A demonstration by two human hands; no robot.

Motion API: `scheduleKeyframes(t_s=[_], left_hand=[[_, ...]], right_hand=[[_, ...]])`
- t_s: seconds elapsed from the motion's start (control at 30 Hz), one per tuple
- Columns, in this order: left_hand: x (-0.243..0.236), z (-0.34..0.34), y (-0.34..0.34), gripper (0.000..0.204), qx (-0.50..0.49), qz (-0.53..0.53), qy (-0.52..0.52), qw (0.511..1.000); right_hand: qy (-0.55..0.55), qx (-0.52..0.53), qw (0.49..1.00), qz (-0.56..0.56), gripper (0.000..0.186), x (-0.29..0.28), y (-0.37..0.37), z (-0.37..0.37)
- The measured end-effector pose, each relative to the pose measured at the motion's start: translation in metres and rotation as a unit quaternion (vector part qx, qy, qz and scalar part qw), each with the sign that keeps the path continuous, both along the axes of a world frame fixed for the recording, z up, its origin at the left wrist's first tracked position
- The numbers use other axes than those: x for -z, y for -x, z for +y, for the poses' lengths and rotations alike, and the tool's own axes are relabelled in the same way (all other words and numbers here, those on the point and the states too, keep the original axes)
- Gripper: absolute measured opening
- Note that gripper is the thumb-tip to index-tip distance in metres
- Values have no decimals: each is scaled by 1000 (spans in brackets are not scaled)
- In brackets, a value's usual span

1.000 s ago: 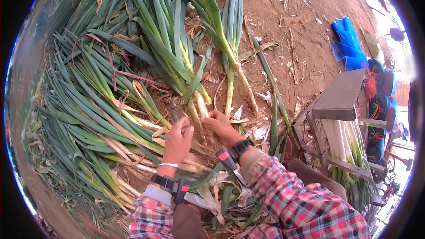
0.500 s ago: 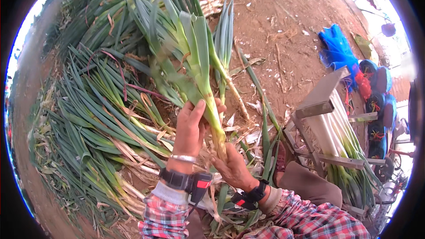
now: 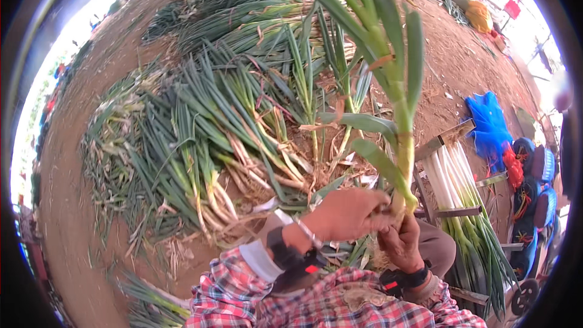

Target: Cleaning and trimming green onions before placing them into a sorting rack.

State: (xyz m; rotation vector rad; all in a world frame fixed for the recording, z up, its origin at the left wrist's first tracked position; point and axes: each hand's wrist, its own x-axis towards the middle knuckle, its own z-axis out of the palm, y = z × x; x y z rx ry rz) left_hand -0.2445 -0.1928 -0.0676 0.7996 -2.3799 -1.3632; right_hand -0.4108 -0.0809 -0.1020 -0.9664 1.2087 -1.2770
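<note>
Leek (image 3: pixel 405 155) now upright beside the right knee (image 3: pixel 439 249); half a second ago it leaned left, so the stalk base is now up close for handwork. Hands, two: right hand (image 3: pixel 402 245) clamped round the base; left hand (image 3: pixel 349 214) at the lower stalk, fingers blurred, can't tell if closed. Further out: one metal frame (image 3: pixel 460 212), one white-stalked bundle (image 3: pixel 448 183) in it; ground leeks (image 3: pixel 182 140) overlap, uncountable; one blue net (image 3: pixel 486 123).
</note>
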Motion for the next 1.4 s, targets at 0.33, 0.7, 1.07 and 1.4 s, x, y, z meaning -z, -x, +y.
scheduleKeyframes(t_s=[0.33, 0.7, 1.07, 1.4], left_hand=[[-16, 80, -10, 23, -463, 292, 102, 831], [-28, 86, -53, 52, -294, 395, -200, 847], [-50, 96, -53, 38, -357, 447, -131, 810], [-43, 94, -27, 35, -346, 431, -164, 817]], right_hand=[[73, -52, 965, 247, 26, -33, 4, 100], [102, -263, 893, 351, 45, -31, -3, 69], [148, -138, 977, -61, 41, -57, -76, 0], [172, -25, 981, 84, 32, -65, -71, -8]])
